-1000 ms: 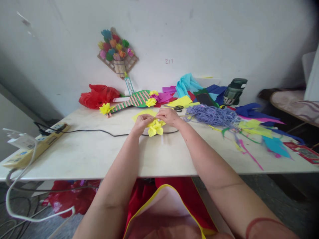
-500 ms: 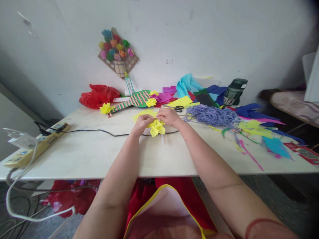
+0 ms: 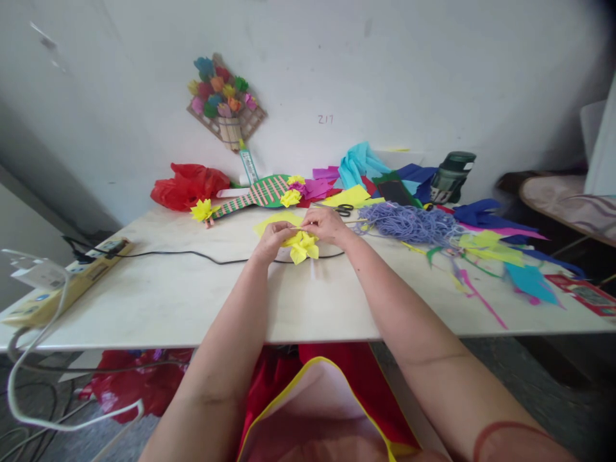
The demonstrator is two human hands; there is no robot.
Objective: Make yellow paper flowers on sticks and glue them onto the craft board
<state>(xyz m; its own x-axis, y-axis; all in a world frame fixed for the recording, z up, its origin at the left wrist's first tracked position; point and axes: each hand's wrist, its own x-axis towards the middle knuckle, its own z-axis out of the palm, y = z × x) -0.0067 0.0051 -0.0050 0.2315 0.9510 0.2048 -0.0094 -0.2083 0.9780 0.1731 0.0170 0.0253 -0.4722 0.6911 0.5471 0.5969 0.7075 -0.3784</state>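
While both hands are engaged, findings run as follows.
table [image 3: 168,301]: pale top, with coloured paper scraps and a purple yarn heap [image 3: 409,223] spread over its right part.
wall basket [image 3: 226,102]: flat woven piece on the wall, filled with paper flowers of several colours.
red plastic bag [image 3: 187,185]: crumpled at the far edge; contents cannot be told.
green flask [image 3: 450,176]: upright by the wall, lid on, contents hidden.
left hand [image 3: 274,239]: fingers closed, pinching the yellow paper flower [image 3: 302,246].
right hand [image 3: 327,224]: fingers closed, pinching the same flower from the other side.
yellow paper flower: held between both hands, just above the black cable [image 3: 192,253].
step, by judgement: shaping the flower at its base.
next move calls for: a light, steady pinch, since thin paper tears easily.
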